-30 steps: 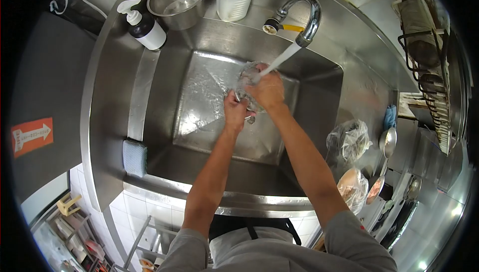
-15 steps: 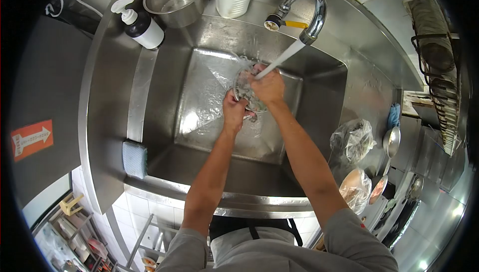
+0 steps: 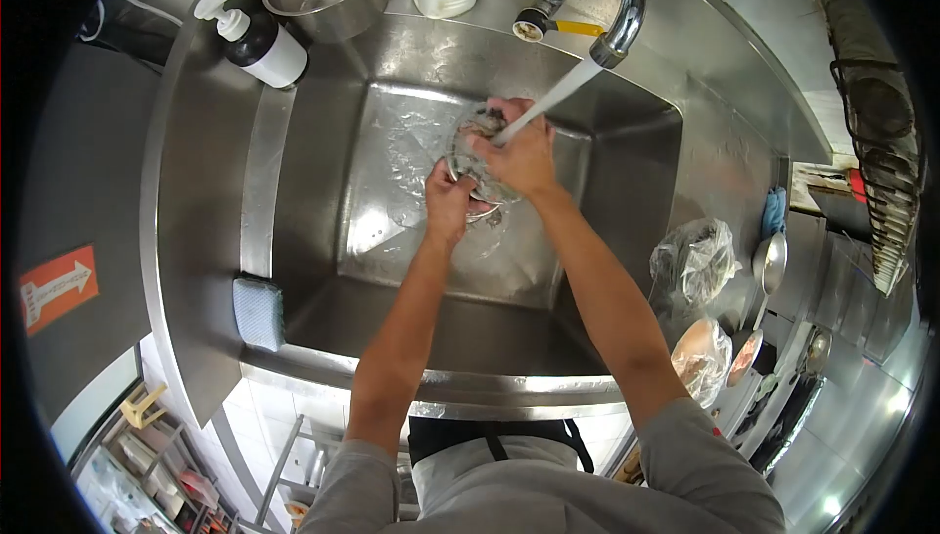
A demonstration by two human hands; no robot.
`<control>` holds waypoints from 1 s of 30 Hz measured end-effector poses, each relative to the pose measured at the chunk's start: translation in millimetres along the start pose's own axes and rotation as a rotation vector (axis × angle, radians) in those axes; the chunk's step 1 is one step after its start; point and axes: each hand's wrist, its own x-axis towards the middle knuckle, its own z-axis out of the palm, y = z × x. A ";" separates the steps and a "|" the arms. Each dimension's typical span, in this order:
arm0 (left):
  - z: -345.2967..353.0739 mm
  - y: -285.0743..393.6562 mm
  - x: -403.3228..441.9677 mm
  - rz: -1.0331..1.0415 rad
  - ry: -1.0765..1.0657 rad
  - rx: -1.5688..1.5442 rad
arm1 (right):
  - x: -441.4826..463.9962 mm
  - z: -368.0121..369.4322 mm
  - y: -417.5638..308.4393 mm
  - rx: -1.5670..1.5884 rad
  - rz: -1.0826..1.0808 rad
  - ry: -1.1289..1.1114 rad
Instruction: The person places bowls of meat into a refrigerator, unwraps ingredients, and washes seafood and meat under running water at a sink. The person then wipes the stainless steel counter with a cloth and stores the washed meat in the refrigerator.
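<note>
- Head view, hands: the left hand (image 3: 448, 203) is clamped on the near rim of a bowl (image 3: 488, 212), thumb over the edge; the right hand (image 3: 524, 157) lies over the greyish contents (image 3: 480, 126), its fingers curled among them, their grip partly hidden.
- Risk, as I judge it: the stream from the tap (image 3: 627, 5), falling onto the right hand, could wash loose pieces over the rim into the sink (image 3: 509, 328); a wet rim could slip from the left thumb if the bowl tips.
- Containers: between both hands, the bowl holds wet pieces I cannot identify. Beyond the left hand stand a metal pot (image 3: 343, 25), contents unclear, and a pump bottle (image 3: 269, 49). Right of the right hand, a clear bag (image 3: 695, 260) lies crumpled on the counter (image 3: 720, 147).
</note>
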 end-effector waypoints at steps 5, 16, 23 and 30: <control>-15.6 10.4 -0.1 -0.003 0.032 -0.018 | -41.9 -15.7 42.4 0.502 0.222 0.322; -29.6 9.4 7.0 -0.113 0.012 -0.019 | -225.3 151.4 93.8 -0.197 0.523 -0.692; -37.0 15.4 -4.7 -0.111 0.000 -0.080 | -270.5 140.2 168.8 -0.154 0.709 -0.613; -24.4 13.1 -8.4 -0.054 0.023 -0.125 | -114.0 9.8 43.7 1.302 0.998 -0.018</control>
